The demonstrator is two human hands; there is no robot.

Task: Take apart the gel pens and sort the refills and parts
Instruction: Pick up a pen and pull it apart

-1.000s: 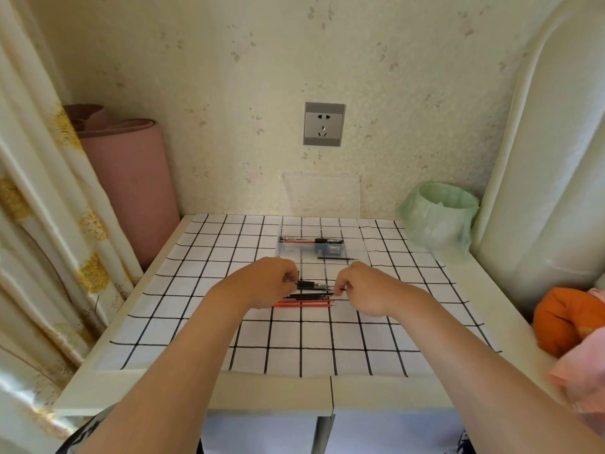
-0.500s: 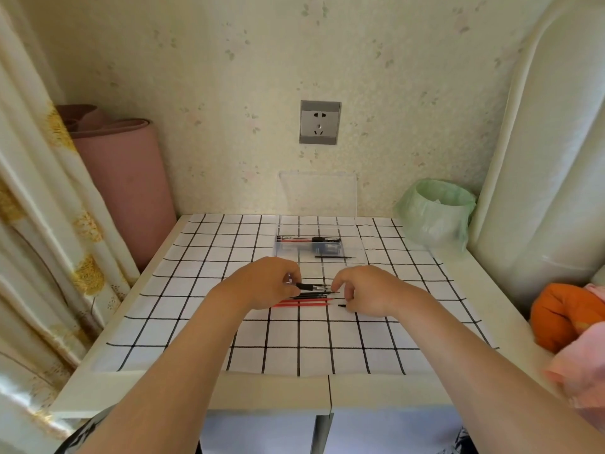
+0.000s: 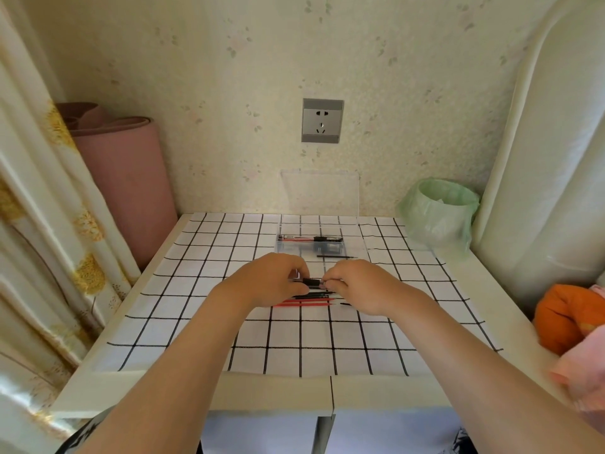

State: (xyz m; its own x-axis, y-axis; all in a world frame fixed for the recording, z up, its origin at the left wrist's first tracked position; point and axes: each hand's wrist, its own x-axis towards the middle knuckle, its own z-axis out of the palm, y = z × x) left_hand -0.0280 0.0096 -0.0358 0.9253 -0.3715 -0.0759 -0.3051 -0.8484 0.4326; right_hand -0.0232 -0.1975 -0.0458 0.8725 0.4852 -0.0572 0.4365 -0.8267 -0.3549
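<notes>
Left hand (image 3: 275, 280): we see its fingers curled round the left end of a gel pen (image 3: 312, 282).
Right hand (image 3: 357, 283): pinches the pen's right end, so both hands sit close together, clamped on it.
Gel pen: held level, low over mid counter (image 3: 491, 290).
Refills (image 3: 304, 303): black and red, lying at the pen's 6 o'clock.
Clear box (image 3: 327, 249): at 12 o'clock from the hands, with pens inside.
Loose refill (image 3: 335, 256): along the box's 6 o'clock side.
</notes>
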